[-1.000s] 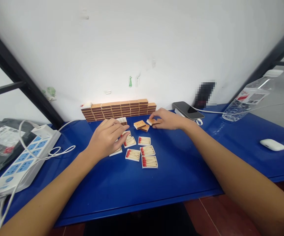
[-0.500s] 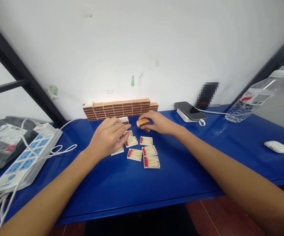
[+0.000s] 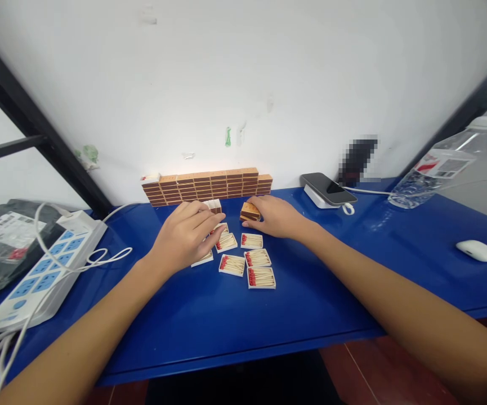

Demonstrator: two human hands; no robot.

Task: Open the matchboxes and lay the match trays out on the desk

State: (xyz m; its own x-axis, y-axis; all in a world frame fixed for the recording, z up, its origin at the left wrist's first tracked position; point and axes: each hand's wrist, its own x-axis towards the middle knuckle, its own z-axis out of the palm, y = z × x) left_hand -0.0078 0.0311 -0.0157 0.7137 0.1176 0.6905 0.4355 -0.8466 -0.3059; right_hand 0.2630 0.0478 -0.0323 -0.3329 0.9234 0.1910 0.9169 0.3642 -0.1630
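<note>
The right hand has its grip closed on a small stack of orange matchbox sleeves, thumb and fingers pinching the stack's right end; two sleeves can be made out, one on the other, resting on the blue counter. The left hand lies palm down over the left side of the open trays, fingers together and curled loosely, touching them but not visibly clamped on any.

Just at 6 o'clock from the stack lie the match trays, white drawers full of red-tipped matches. Four lie fully in view in a cluster, two more show beside the left fingertips, and one pokes out under the left palm at 7 o'clock: seven counted, with any others hidden by the hand. A small white and brown box stands at 12 o'clock from the left hand.

At 12 o'clock from both hands, against the white wall, runs one wall of stacked matchboxes, several rows high, too many to count surely.

At 2 o'clock from the right hand one phone lies on a white stand. Further toward 3 o'clock one clear plastic bottle lies tilted, and one white earbud case sits well apart near the counter's right edge. At 9 o'clock from the left hand lies one white power strip with blue sockets and a looped white cable.
</note>
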